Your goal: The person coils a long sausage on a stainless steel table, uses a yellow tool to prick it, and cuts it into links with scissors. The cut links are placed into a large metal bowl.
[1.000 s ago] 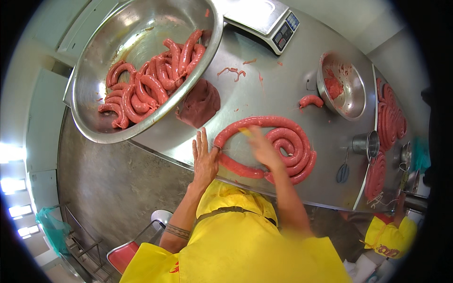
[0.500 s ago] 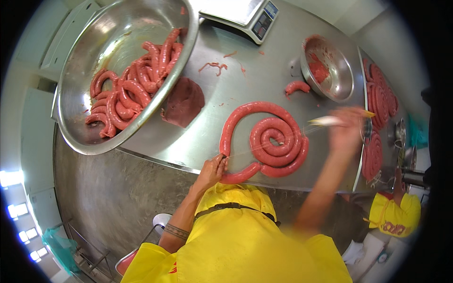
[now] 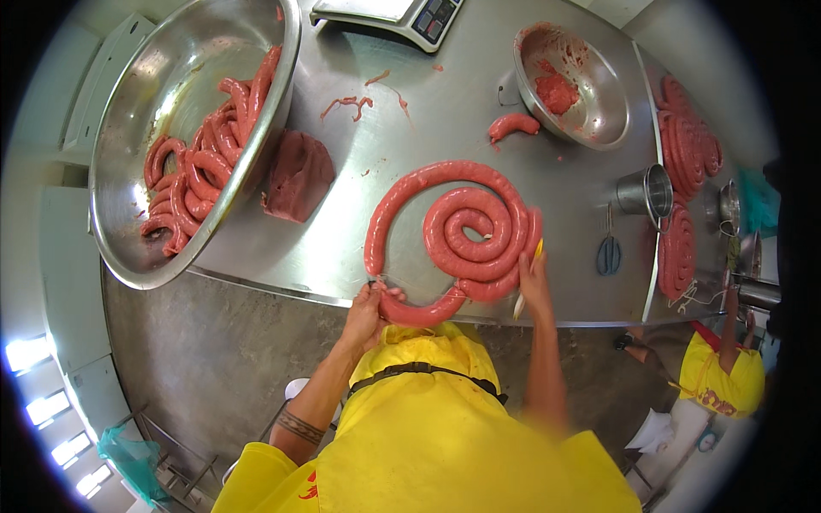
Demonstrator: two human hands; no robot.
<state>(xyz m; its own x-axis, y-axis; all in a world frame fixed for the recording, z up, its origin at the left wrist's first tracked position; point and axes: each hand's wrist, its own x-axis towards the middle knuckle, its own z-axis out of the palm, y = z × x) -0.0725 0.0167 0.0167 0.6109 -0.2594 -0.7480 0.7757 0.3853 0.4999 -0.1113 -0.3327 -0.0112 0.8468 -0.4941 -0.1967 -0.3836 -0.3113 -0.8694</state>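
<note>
A long pink sausage (image 3: 439, 172) lies coiled in a spiral on the steel table, its outer loop pinched at the near left and near right. At the near-left pinch, my left hand (image 3: 366, 313) is closed on the sausage, with thin pale string at the fingers. My right hand (image 3: 534, 289) is beside the coil's right edge, closed round a slim white-and-yellow piece (image 3: 519, 306) whose exact kind I cannot make out. Its yellow end shows above the fingers and its white end below.
A large steel basin (image 3: 295, 51) of sausages stands left, beside a dark red meat block (image 3: 299, 175). A scale (image 3: 428, 21), a bowl with minced meat (image 3: 611, 94), a short sausage (image 3: 514, 126), a metal cup (image 3: 634, 190) and blue-handled scissors (image 3: 608, 255) lie beyond. A co-worker (image 3: 723, 376) is at right.
My right hand has swung from the far right down and left to the coil's edge, bringing the white-and-yellow piece with it. The left hand keeps its grip; the view has shifted.
</note>
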